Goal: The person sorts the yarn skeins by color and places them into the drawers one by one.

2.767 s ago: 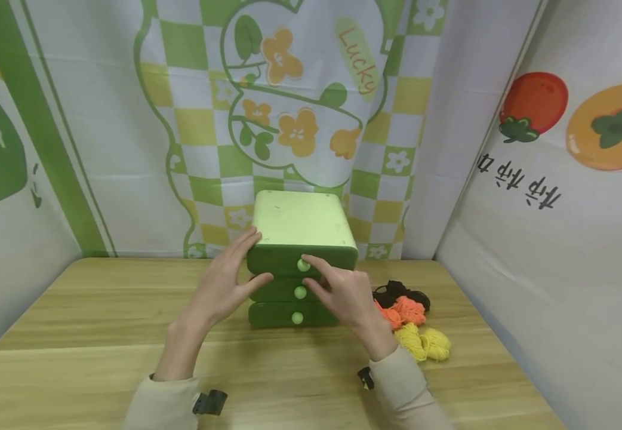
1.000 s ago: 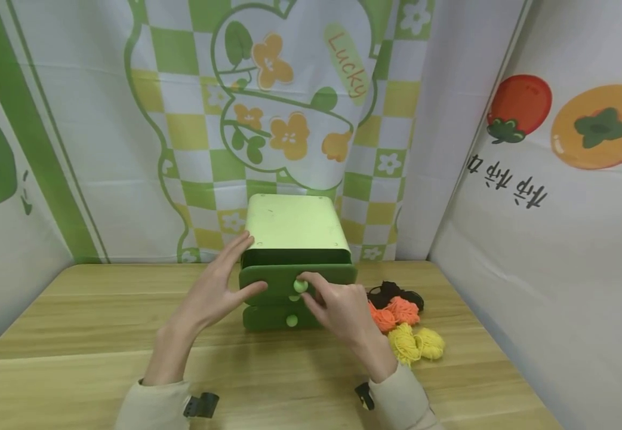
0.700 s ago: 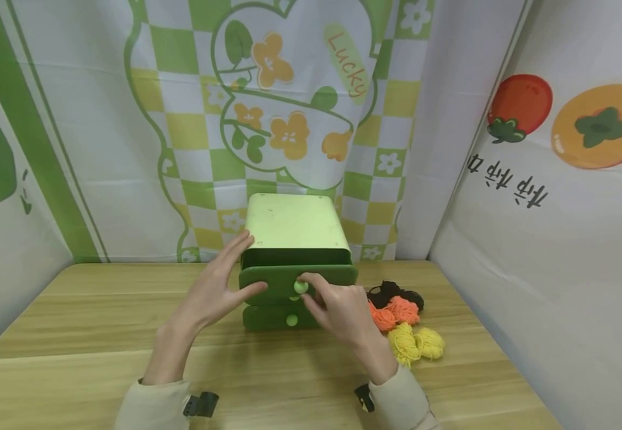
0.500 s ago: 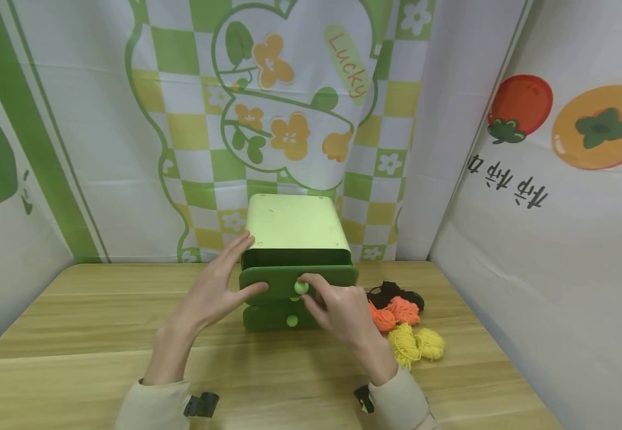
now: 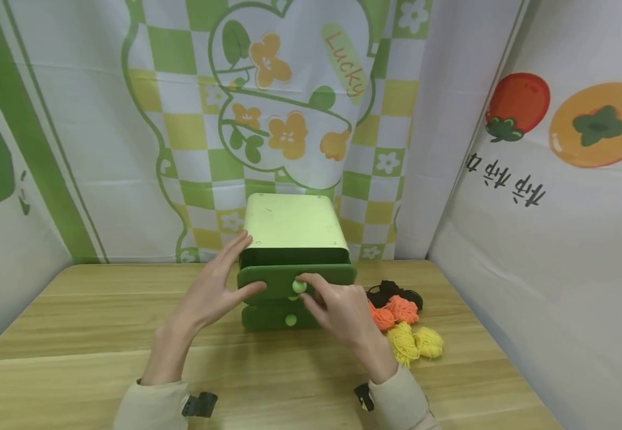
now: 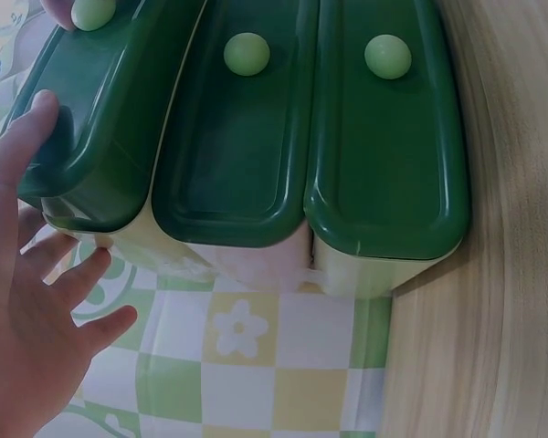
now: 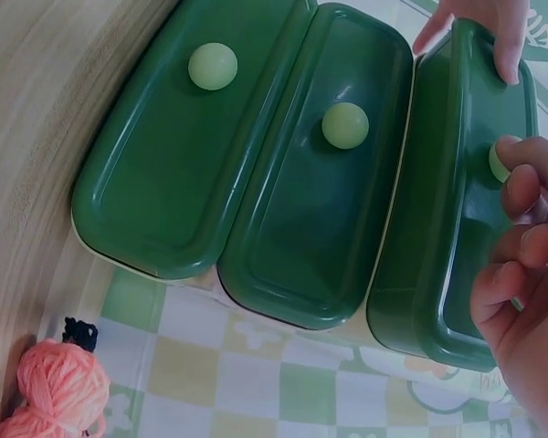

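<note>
A small cabinet with a pale green top (image 5: 295, 221) and dark green drawers stands on the table. Its top drawer (image 5: 273, 283) is pulled partway out, showing a dark gap behind the front. My right hand (image 5: 345, 310) pinches that drawer's round light green knob (image 5: 299, 286) between thumb and index finger. My left hand (image 5: 211, 289) lies at the cabinet's left side, fingers extended along its upper edge. The left thumb (image 6: 32, 128) reaches across the top drawer's front. In the left wrist view, the middle drawer (image 6: 242, 137) and bottom drawer (image 6: 388, 146) sit closed.
Right of the cabinet lie bundles of black yarn (image 5: 391, 292), orange yarn (image 5: 399, 310) and yellow yarn (image 5: 415, 343). The wooden table (image 5: 101, 334) runs back to a patterned curtain (image 5: 193, 149) behind the cabinet. A white printed wall covering (image 5: 558, 251) borders the right side.
From 2.8 seconds ago, the right hand has closed on the top knob and drawn the top drawer out toward me. Over the last second both hands and the drawer look nearly still.
</note>
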The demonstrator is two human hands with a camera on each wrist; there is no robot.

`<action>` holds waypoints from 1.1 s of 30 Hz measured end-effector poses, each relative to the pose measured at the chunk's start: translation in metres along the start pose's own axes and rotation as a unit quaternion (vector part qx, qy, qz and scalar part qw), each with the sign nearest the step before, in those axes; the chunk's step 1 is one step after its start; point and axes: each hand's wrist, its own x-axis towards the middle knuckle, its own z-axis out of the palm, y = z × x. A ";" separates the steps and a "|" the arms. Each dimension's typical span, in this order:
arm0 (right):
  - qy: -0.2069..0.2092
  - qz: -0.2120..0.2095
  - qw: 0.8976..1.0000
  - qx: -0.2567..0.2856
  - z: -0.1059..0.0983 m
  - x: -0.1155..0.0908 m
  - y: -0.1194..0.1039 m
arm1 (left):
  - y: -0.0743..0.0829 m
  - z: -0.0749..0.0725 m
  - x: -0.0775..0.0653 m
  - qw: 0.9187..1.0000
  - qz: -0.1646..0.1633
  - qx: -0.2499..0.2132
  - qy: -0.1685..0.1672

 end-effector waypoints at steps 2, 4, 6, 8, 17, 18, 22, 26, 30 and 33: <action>0.001 -0.001 1.000 0.000 0.000 0.000 0.001 | 0.000 0.000 0.000 1.000 0.001 0.003 0.000; 0.001 -0.003 1.000 -0.002 -0.001 0.000 0.001 | 0.000 0.000 0.000 1.000 0.001 0.004 -0.001; 0.000 -0.004 1.000 -0.003 -0.001 0.001 0.001 | 0.000 -0.001 0.000 1.000 0.000 0.004 0.000; 0.000 -0.004 1.000 -0.002 -0.001 0.001 0.001 | 0.000 -0.001 0.000 1.000 0.000 0.003 0.001; 0.018 -0.006 1.000 0.005 -0.003 -0.001 0.006 | 0.000 0.000 -0.001 1.000 -0.002 0.001 -0.001; 0.022 -0.007 1.000 0.006 -0.004 -0.001 0.006 | 0.000 0.000 -0.001 1.000 -0.002 -0.001 0.000; 0.033 -0.008 0.999 0.013 -0.006 -0.001 0.010 | 0.000 0.000 -0.001 1.000 0.000 -0.007 -0.001; 0.041 -0.010 0.999 0.018 -0.009 0.000 0.013 | -0.001 0.000 -0.001 1.000 -0.003 -0.010 -0.003; 0.058 -0.011 0.998 0.021 -0.015 0.000 0.018 | -0.001 0.000 -0.001 1.000 -0.004 -0.008 -0.004; 0.070 -0.006 0.997 0.021 -0.022 0.001 0.023 | -0.001 0.000 0.000 1.000 -0.005 -0.007 -0.006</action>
